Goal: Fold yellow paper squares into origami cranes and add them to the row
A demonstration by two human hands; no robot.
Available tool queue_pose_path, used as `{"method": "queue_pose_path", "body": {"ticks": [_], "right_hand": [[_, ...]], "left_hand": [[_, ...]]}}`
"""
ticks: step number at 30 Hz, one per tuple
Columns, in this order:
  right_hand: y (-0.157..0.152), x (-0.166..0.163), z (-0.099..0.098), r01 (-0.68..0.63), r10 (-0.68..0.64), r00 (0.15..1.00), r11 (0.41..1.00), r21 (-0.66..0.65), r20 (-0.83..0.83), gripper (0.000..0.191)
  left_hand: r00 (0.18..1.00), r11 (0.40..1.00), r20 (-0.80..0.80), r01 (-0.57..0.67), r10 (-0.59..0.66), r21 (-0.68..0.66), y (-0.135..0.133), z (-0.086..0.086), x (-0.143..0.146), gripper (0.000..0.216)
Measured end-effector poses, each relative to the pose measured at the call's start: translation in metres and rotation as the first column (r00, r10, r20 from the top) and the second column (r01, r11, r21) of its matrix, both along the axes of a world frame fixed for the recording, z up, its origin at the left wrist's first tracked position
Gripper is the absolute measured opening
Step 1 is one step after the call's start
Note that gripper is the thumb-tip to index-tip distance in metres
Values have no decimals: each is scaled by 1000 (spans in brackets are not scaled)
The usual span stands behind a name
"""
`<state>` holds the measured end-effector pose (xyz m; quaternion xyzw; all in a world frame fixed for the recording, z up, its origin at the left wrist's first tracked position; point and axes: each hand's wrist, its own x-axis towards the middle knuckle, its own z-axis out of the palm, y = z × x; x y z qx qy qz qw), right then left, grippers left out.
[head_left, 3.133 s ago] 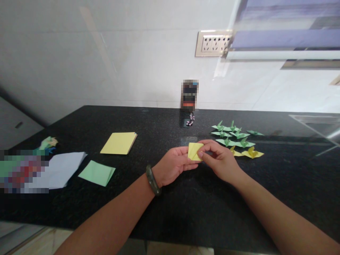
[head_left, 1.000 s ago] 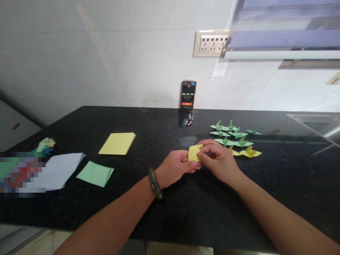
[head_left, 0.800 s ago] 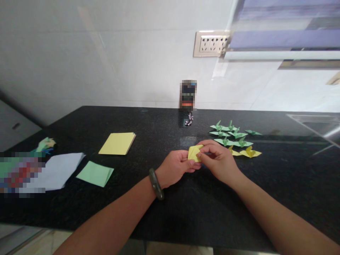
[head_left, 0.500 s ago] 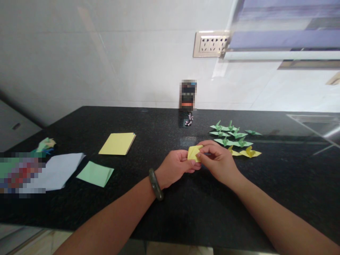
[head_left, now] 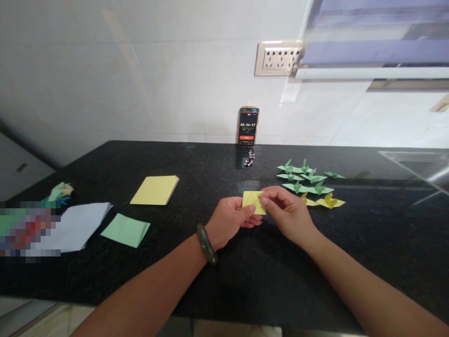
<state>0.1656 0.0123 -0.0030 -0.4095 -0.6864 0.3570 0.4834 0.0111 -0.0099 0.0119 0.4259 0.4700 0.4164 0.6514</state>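
A small folded square of yellow paper [head_left: 251, 199], crossed by slanting crease lines, is held up between both hands above the dark counter. My left hand [head_left: 233, 217], with a dark bangle [head_left: 206, 244] on its wrist, pinches it, thumb on top and fingers underneath. Thumb and index finger of my right hand [head_left: 289, 213] are closed on the paper's right edge. Just beyond the right hand stand several green paper cranes [head_left: 304, 177] and yellow paper cranes [head_left: 330, 201], one partly hidden by that hand.
To the left lie a stack of yellow paper [head_left: 154, 190], a folded green sheet [head_left: 124, 230] and white paper [head_left: 86, 224]. A phone [head_left: 248, 126] showing a timer leans on the wall, a beaded strap [head_left: 249, 158] before it. The black counter's [head_left: 140, 285] front edge runs below my arms.
The yellow paper has shifted slightly left and shows more of its square face. My right fingers have moved from over its face to its right edge. The phone screen is now readable.
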Motion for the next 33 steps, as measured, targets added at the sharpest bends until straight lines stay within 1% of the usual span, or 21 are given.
{"method": "queue_pose_path", "body": {"ticks": [1, 3, 4, 5, 7, 9, 13, 19, 22, 24, 27, 30, 33], "right_hand": [[0, -1, -1, -7, 5, 998, 999, -49, -59, 14], [0, -4, 0, -37, 11, 984, 989, -142, -178, 29], [0, -5, 2, -59, 19, 977, 981, -184, -210, 35], [-1, -5, 4, -82, 33, 975, 972, -219, -219, 38], [-2, -5, 7, -123, 80, 985, 950, -287, -156, 33], [-2, -5, 10, -140, 115, 989, 937, -319, -98, 29], [-3, -3, 8, -138, 108, 988, 936, -324, -111, 31], [-4, -5, 5, -84, 59, 994, 942, -324, -88, 31], [-4, -5, 4, -51, 24, 996, 948, -314, -88, 30], [-3, -5, 3, -21, -17, 993, 949, -314, -117, 31], [-1, -4, 2, 11, -62, 987, 949, -315, -151, 31], [-1, -3, 2, 13, -59, 988, 952, -307, -142, 29], [-2, -3, 2, 2, -31, 995, 960, -281, -100, 29]], "left_hand": [[1000, 1000, 8, 1, -1, 3, 0, 0, 0, 16], [1000, 1000, 19, 6, -6, 14, 0, -1, -1, 21], [1000, 1000, 21, 11, -12, 21, 0, -1, -1, 23], [1000, 999, 20, 18, -19, 27, 0, -1, -2, 25], [999, 999, 13, 29, -30, 34, 0, -1, -2, 26], [999, 999, 3, 35, -35, 38, 0, 0, -2, 25], [999, 998, -18, 44, -43, 46, -1, 0, -2, 26], [995, 996, -65, 76, -72, 51, -2, -1, -1, 17], [994, 993, -47, 103, -100, 65, -1, -2, -1, 14], [992, 989, -27, 128, -126, 69, -1, -3, -1, 12], [990, 988, -15, 143, -143, 61, 0, -5, -1, 15], [992, 990, -25, 127, -126, 63, 0, -6, -1, 18], [992, 991, -78, 102, -95, 90, 0, -6, -1, 18]]}}
